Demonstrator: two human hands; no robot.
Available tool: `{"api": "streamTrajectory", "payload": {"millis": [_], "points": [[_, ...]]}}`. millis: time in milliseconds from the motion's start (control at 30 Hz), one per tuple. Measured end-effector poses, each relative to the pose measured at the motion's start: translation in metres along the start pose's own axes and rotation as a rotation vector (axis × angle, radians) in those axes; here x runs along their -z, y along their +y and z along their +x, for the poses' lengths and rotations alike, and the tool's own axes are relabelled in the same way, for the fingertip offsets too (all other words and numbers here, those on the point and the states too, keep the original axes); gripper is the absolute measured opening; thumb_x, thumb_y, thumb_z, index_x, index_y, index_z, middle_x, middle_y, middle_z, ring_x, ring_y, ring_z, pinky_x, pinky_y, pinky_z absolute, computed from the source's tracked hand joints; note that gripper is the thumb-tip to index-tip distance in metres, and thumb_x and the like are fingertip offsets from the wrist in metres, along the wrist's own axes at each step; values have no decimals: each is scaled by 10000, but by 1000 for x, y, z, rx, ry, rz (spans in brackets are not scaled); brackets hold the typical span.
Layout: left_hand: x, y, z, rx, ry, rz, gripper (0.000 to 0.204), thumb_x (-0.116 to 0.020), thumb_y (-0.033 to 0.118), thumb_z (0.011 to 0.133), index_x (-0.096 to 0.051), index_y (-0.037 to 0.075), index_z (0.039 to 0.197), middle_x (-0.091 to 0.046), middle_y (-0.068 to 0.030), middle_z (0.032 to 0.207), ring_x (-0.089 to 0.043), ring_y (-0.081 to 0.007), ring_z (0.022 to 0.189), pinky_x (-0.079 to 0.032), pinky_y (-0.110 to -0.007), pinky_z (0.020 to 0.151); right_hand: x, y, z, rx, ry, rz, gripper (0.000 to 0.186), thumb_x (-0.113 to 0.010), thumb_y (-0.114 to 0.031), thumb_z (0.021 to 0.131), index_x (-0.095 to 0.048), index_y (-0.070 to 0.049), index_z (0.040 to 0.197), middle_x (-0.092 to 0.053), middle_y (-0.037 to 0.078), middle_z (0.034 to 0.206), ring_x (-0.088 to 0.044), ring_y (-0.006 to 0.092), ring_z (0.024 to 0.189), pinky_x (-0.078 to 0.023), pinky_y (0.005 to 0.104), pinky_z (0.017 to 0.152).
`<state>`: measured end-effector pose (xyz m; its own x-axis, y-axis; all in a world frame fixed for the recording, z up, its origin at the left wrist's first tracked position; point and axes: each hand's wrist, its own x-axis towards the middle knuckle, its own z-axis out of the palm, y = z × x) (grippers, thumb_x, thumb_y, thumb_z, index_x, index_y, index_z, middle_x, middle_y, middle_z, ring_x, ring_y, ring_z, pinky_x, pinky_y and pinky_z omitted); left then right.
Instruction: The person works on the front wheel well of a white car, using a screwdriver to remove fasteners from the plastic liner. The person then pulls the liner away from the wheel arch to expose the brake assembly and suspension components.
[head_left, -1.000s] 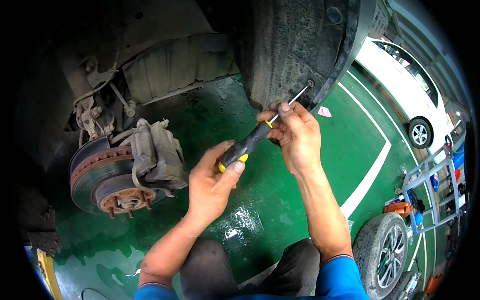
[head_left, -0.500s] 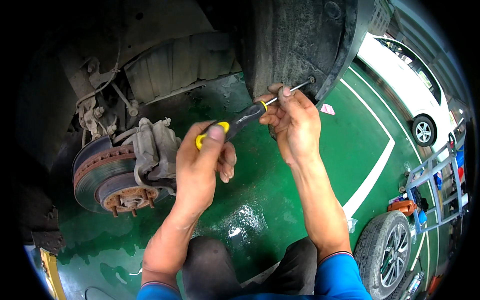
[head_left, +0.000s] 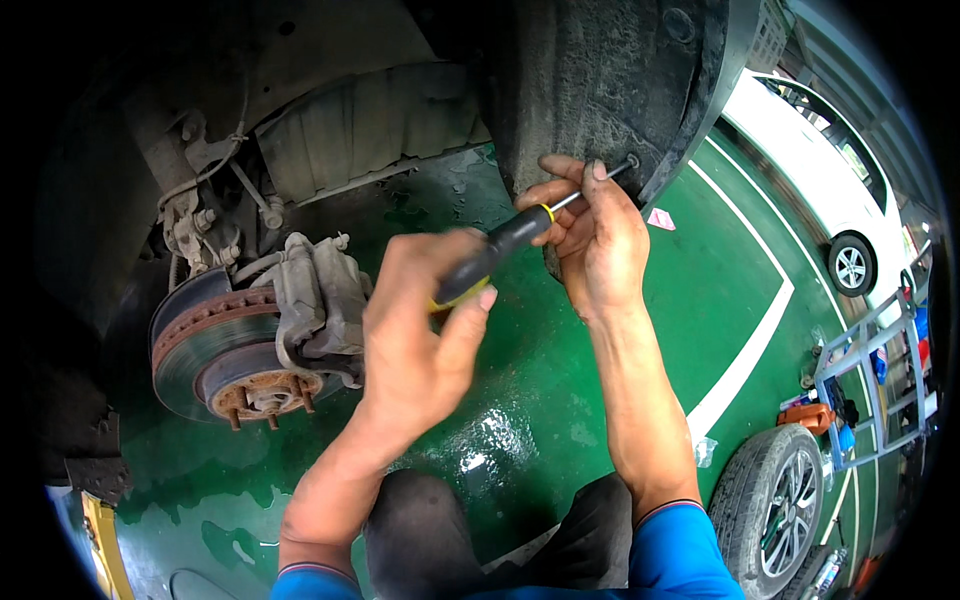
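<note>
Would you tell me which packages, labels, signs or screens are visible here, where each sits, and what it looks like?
Small tag or sticker: lies on the green floor just right of the right hand, diamond-like, white with pink-red marking.
No packages or screens can be made out; the items on the cart at far right are too small to tell.

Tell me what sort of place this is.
Most likely a car repair garage. A rusty brake disc with its grey caliper sits exposed with the wheel off, a loose tyre on an alloy rim lies on the green painted floor, and a white car is parked nearby.
</note>
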<state>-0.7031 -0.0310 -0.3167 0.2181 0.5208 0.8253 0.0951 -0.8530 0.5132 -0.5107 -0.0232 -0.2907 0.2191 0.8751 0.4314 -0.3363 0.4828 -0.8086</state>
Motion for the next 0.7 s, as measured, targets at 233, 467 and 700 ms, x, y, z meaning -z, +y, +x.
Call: {"api": "streamTrajectory", "payload": {"millis": [233, 467, 700], "points": [[9, 11, 3, 853, -99, -741, 559, -460, 446, 1029, -470, -68, 1248, -605, -162, 953, -581, -158, 581, -498, -251, 567, 2, 6, 3, 34, 54, -16, 519, -425, -393, 1050, -553, 105, 1124, -691, 190, 824, -641, 174, 656, -521, 264, 569], [-6, -6, -3, -107, 0, 101, 296, -694, 73, 844, -614, 11, 1122, -572, -159, 1115, -611, -203, 833, -515, -291, 717, -1, 0, 2, -16, 28, -53, 520, -407, -397, 1057, -556, 99, 1101, -692, 185, 811, -608, 165, 556, -499, 264, 510], [21, -17, -1, 794, -243, -1053, 470, -661, 177, 912, -474, -57, 1274, -610, -130, 1040, -621, -179, 849, -518, -253, 705, 1, 6, 6, 26, 49, 6, 522, -381, -398, 1065, -555, 93, 1102, -688, 181, 786, -597, 153, 538, -486, 253, 502]]}}
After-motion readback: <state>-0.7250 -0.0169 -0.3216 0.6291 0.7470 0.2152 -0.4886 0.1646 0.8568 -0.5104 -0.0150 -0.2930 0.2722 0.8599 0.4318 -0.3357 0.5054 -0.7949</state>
